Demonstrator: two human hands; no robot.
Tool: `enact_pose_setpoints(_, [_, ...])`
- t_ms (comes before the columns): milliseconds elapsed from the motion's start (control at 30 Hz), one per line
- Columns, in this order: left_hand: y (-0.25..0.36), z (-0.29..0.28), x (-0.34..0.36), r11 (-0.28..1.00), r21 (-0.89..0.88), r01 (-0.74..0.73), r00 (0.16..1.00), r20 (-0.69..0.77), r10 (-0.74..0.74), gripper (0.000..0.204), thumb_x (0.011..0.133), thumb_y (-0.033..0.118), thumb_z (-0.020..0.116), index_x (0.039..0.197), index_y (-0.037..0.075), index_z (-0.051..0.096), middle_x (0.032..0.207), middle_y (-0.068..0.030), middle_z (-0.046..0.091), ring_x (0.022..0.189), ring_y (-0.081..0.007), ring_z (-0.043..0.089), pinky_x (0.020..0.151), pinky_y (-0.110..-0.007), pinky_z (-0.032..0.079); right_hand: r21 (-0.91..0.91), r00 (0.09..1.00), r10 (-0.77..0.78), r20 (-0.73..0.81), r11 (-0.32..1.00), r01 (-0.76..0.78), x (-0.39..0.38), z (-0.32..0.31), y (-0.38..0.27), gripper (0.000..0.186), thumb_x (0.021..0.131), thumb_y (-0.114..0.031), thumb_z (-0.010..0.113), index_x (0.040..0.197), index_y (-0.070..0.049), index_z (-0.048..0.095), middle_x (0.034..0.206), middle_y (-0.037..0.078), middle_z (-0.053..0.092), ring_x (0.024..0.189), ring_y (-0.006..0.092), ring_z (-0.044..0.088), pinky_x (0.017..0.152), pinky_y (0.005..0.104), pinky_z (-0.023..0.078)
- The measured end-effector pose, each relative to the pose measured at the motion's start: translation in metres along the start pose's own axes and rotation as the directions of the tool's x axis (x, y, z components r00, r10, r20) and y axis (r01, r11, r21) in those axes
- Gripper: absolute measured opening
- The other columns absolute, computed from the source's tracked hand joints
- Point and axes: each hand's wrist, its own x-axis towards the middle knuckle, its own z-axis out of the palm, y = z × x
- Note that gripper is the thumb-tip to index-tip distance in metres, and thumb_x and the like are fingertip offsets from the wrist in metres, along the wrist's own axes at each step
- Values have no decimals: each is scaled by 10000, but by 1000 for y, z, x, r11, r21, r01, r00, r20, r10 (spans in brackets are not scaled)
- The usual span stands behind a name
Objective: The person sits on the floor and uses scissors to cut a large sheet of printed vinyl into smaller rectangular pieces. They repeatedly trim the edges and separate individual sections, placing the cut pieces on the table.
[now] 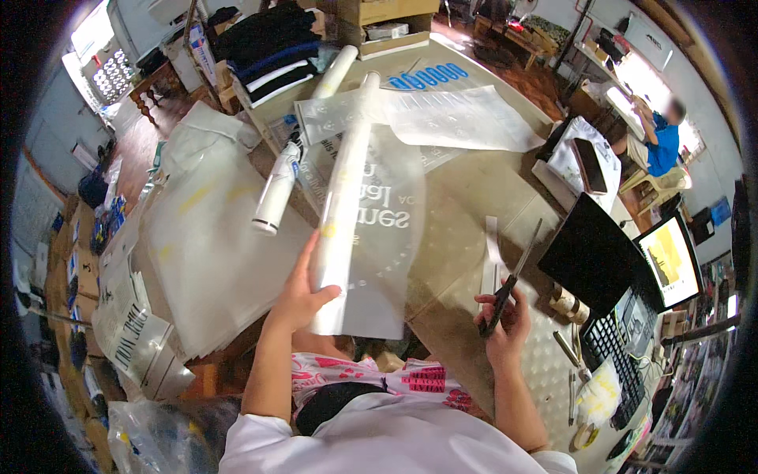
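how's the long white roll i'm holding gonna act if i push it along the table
The white roll is probably apt to turn sideways, being long and round. It seems fairly stiff: held near one end by the left grip, yet straight. The see-through sheet beside it looks thin, so may flop or crease.

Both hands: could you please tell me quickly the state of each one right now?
Left hand: closed, holding the white roll near its lower end.
Right hand: closed, holding the scissors with the blades pointing up.
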Motion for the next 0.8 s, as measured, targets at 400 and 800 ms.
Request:
enact_pose_setpoints(400, [98, -37, -156, 811, 583, -56, 818, -439, 371, 864, 704, 257, 613, 1428, -20, 231, 1466, -207, 255, 1338, -360, 275, 1093, -445, 221, 164, 992, 117, -51, 981, -107, 3, -5, -2, 481, 843, -76, 652, 1267, -45, 427, 879, 140, 648, 651, 127, 589, 556, 242, 480])
enact_pose_setpoints(800, [55, 47, -21, 827, 84, -556, 774, -311, 552, 850, 713, 427, 621, 1408, 37, 325, 1468, -186, 263, 1330, -374, 278, 1064, -492, 275, -708, 989, -84, 125, 691, 148, -40, -85, -46, 552, 738, -56, 672, 1260, -84, 497, 989, 131, 647, 859, 283, 641, 758, 380, 520])
